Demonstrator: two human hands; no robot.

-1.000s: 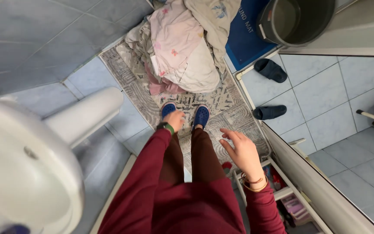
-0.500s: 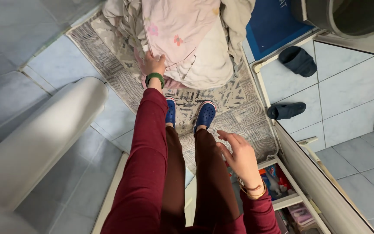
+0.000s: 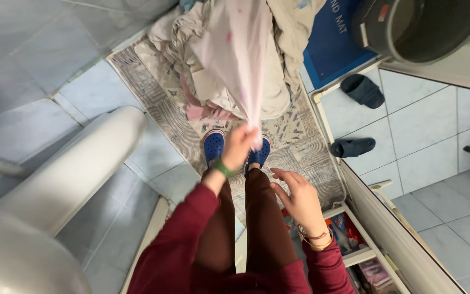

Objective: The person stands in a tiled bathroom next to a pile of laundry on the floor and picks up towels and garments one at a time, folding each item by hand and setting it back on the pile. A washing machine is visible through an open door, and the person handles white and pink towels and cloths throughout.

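Blue-tiled bathroom floor, patterned grey rug [image 3: 159, 103]. Your left hand [image 3: 239, 146] clamps the pale pink floral sheet [image 3: 240, 60]; lift clear of the laundry heap [image 3: 284, 81]. Right hand [image 3: 297, 198] spread, empty.

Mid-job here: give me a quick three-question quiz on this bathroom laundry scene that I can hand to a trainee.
1. True or false: the left hand has a grip on the pale pink cloth.
2. Multiple choice: the right hand is
A. holding a slipper
B. open and holding nothing
C. pressed on the laundry pile
3. What lies under the laundry pile and the person's blue clogs?

Key
1. True: the left hand grips the cloth at its lower end, and the cloth stretches up over the pile.
2. B: the fingers are spread, above the legs, touching nothing.
3. A grey patterned rug on the tiled floor.
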